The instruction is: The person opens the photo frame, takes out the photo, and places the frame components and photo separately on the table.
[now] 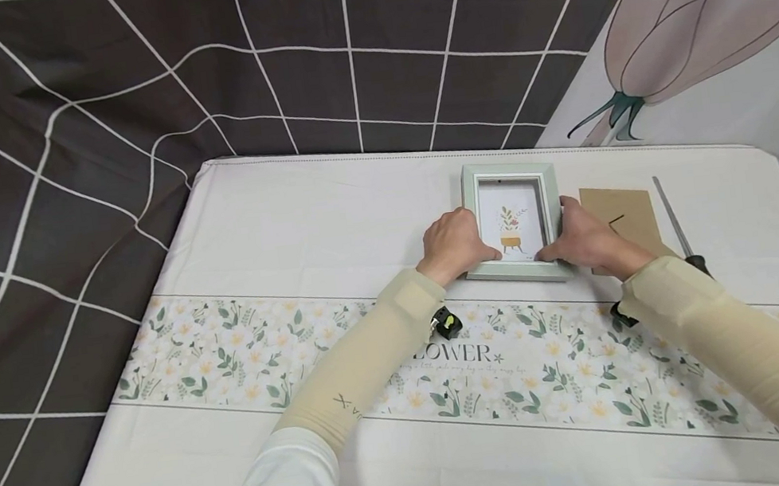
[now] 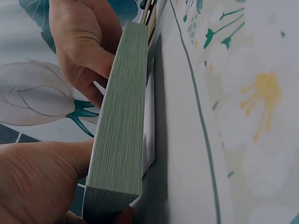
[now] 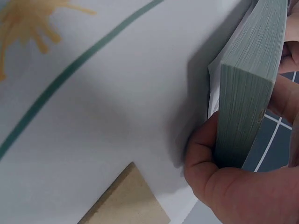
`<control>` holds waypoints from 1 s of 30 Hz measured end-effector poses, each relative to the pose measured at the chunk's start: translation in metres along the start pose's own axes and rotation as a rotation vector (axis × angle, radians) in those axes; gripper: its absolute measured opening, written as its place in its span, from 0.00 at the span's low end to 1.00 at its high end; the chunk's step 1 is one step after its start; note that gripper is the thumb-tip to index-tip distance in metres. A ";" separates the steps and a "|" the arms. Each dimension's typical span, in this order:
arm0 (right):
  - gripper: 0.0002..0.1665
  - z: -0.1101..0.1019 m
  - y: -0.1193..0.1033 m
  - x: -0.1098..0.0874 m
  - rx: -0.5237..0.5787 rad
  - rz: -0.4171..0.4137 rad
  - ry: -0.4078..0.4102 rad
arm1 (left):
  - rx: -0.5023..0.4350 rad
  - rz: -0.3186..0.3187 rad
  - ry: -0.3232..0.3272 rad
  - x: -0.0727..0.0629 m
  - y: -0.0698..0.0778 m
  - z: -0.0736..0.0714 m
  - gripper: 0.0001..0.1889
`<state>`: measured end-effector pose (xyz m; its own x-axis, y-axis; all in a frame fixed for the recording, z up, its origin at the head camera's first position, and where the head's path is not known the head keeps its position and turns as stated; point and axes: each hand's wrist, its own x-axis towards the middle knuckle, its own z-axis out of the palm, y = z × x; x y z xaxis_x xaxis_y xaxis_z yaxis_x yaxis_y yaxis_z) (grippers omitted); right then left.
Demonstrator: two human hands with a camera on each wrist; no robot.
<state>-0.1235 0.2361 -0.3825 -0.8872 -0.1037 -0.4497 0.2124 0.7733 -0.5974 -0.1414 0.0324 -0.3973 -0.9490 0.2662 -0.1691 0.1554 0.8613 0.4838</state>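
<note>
A pale green picture frame [image 1: 550,212] is held between both hands, just above the table. Inside it lies a white print [image 1: 491,215] of a plant in an orange pot. My left hand [image 1: 453,244] grips the frame's left side, its thumb reaching over the front onto the print's lower edge. On the opposite side my right hand [image 1: 587,235] grips the same way, fingers curled behind the edge in the right wrist view. A white paper edge [image 2: 148,126] sticks out beneath the frame in the left wrist view. The frame's back is mostly hidden.
Right of the frame lies a brown backing board [image 1: 619,205] with a dark stand line on it. Beyond it rests a screwdriver [image 1: 676,222] with a black handle. The white tablecloth [image 1: 300,221] has a floral band. A dark gridded curtain [image 1: 314,83] hangs behind.
</note>
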 end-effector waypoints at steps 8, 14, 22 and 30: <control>0.68 0.002 -0.003 -0.001 -0.090 0.028 0.025 | 0.010 0.011 0.000 -0.001 -0.001 0.000 0.19; 0.67 0.003 -0.003 -0.001 -0.102 0.029 0.039 | 0.018 -0.002 0.003 -0.001 -0.001 0.000 0.19; 0.67 0.002 -0.005 -0.003 -0.066 0.003 0.062 | 0.004 -0.001 0.023 -0.002 -0.005 -0.001 0.22; 0.67 0.004 -0.008 -0.002 -0.030 -0.050 0.085 | -0.012 -0.008 0.052 -0.003 -0.013 -0.006 0.24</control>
<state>-0.1217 0.2274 -0.3793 -0.9282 -0.0896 -0.3610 0.1562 0.7870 -0.5968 -0.1420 0.0176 -0.3979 -0.9632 0.2359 -0.1286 0.1443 0.8580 0.4929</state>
